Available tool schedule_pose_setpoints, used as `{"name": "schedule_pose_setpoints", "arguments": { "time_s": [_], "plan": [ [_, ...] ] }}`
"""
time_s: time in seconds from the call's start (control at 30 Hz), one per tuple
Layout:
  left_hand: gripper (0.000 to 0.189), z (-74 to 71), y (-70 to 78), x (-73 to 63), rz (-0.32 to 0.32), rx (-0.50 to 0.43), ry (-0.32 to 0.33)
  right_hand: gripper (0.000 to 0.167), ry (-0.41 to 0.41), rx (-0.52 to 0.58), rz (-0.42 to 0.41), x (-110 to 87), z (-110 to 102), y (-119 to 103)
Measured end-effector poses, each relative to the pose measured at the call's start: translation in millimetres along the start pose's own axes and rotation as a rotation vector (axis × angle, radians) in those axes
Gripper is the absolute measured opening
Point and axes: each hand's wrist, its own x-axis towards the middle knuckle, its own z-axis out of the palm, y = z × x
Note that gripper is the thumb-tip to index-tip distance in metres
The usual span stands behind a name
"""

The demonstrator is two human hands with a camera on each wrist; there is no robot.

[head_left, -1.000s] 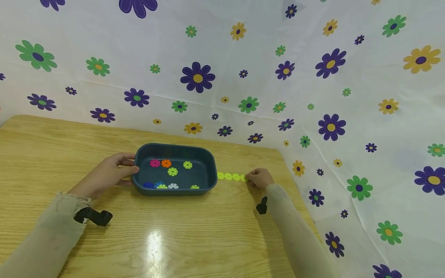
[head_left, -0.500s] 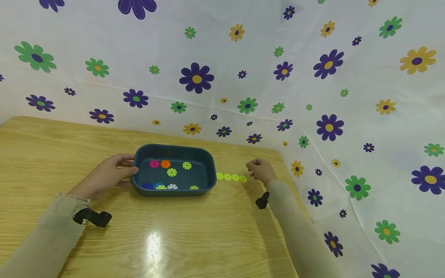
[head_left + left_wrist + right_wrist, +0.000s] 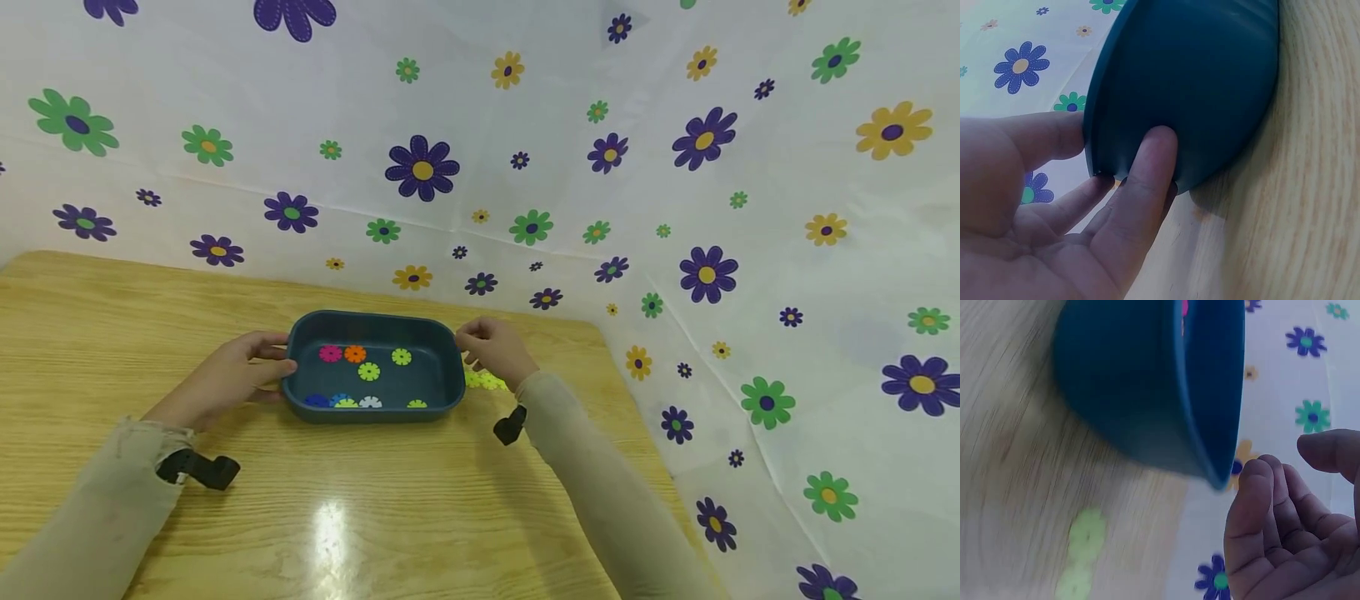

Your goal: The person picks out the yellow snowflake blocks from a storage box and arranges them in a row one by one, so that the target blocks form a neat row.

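Note:
A dark blue-green plastic bin stands on the wooden table. Inside lie several notched snowflake discs, among them a pink disc, an orange disc and a yellow-green disc; blue and white ones are partly hidden by the front wall. My left hand grips the bin's left end, with its rim between thumb and fingers in the left wrist view. Beside the right rim hovers my right hand, fingers loosely bent and nothing between them. Below it, a row of yellow-green discs lies on the table, partly covered.
The wooden table extends in front of the bin and to its left. A white flower-printed cloth hangs behind the table and along its right side. Each wrist carries a black camera mount, such as the left mount.
My right hand has let go at the right end of the yellow-green row, lifted, and moved left to the bin's right rim. The left hand keeps its grip on the bin.

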Motion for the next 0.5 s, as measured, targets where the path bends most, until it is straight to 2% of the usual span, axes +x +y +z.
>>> {"name": "schedule_pose_setpoints", "arguments": {
  "time_s": [0.13,0.27,0.5],
  "plan": [
    [0.064,-0.8,1.0,-2.3,-0.002,-0.006,0.005,0.022,-0.068,0.009,0.002,9.2,28,-13],
    [0.065,-0.7,1.2,-2.5,0.004,-0.008,0.006,0.022,-0.139,-0.009,0.027,20.6,52,-15],
    [0.067,-0.6,0.0,-1.9,0.008,-0.019,0.005,0.02,-0.206,-0.073,0.05,29.2,76,-19]
  ]
}}
